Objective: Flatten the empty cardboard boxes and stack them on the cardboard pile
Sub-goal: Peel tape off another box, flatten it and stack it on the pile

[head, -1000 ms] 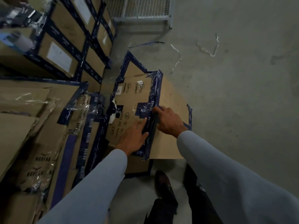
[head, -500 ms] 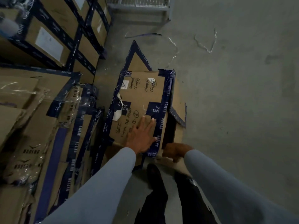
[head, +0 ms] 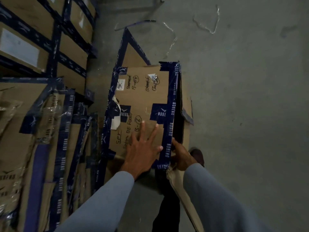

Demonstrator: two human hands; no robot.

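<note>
A brown cardboard box [head: 143, 97] with dark blue tape and handwritten marks stands on the floor in front of me, partly collapsed, a dark gap open along its right edge. My left hand [head: 143, 148] lies flat on its upper face with fingers spread. My right hand [head: 182, 156] grips the box's taped right edge near its lower corner, fingers curled into the gap. To the left leans the cardboard pile [head: 50, 148], several flattened taped boxes standing on edge. A flattened sheet [head: 130, 54] lies behind the box.
Stacked full cartons [head: 41, 39] with white labels fill the upper left. Loose plastic strapping [head: 207, 22] lies on the grey concrete floor [head: 250, 114] to the right. My shoe [head: 197, 154] and dark trouser legs show below the box.
The right hand left the top face, dropped to the box's near right corner and now grips the taped edge. The box face has lifted and a gap has opened. The left hand stays flat on top.
</note>
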